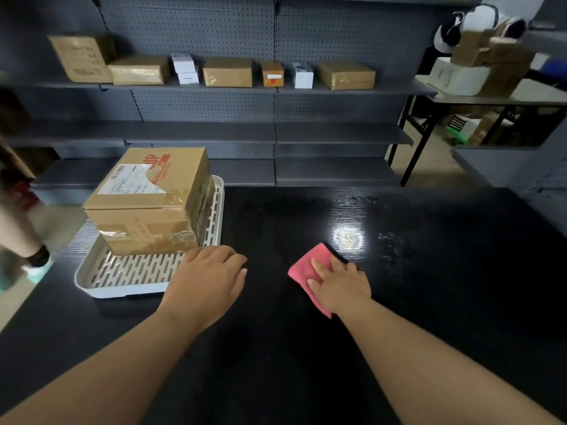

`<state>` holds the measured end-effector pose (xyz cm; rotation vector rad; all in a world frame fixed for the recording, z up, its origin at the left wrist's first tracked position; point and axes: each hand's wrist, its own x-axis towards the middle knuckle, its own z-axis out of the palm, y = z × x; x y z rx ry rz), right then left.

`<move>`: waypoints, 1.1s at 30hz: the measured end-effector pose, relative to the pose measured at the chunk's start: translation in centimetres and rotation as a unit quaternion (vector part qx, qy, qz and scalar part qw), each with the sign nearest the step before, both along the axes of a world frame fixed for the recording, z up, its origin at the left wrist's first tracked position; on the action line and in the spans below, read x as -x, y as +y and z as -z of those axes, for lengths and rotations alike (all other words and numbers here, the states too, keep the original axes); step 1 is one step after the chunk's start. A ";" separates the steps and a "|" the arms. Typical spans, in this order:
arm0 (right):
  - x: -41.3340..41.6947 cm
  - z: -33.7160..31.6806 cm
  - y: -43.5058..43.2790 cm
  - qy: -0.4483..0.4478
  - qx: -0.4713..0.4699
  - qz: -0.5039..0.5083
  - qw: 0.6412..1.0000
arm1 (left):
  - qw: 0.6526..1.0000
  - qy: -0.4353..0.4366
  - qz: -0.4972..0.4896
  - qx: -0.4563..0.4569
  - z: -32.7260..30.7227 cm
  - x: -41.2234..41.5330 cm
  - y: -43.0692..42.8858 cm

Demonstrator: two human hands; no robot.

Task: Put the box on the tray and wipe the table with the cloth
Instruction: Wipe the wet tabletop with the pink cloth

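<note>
A taped cardboard box (150,204) with a shipping label stands on the white slotted tray (122,276) at the left of the black table (429,271). My left hand (208,282) rests palm down on the table at the tray's near right corner, fingers loosely curled, holding nothing. My right hand (340,286) presses flat on a pink cloth (306,269) spread on the table's middle. Most of the cloth is hidden under my palm.
Grey pegboard shelves (276,90) behind the table carry several cardboard and white boxes. A folding table (506,96) with more boxes stands at the back right. Another person's leg and shoe (36,262) show at the left edge. Glare shines on the tabletop beyond the cloth.
</note>
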<state>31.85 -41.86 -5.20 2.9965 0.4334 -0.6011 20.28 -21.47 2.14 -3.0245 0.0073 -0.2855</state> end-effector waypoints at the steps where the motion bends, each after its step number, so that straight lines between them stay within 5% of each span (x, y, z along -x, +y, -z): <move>1: -0.7 0.1 0.4 0.001 -0.002 0.028 1.000 | 1.000 0.001 0.000 -0.001 0.1 -0.2 0.2; 9: -5.0 1.3 5.3 0.045 -0.033 0.052 0.997 | 0.999 0.014 -0.044 -0.005 1.2 -2.1 2.2; 15: -0.8 2.3 9.4 0.041 -0.078 -0.134 0.987 | 0.998 0.020 -0.064 -0.005 1.4 -3.0 2.4; 22: 8.3 0.6 6.5 0.095 -0.065 -0.350 0.930 | 0.998 0.033 -0.058 0.005 1.6 -3.0 1.3; 25: 8.7 1.2 1.6 0.017 -0.097 -0.396 0.913 | 0.998 0.039 -0.048 0.013 1.6 -3.3 0.3; 33: -4.7 3.0 -14.3 -0.037 -0.016 -0.027 0.999 | 0.998 0.047 -0.002 0.039 1.2 -4.8 -3.0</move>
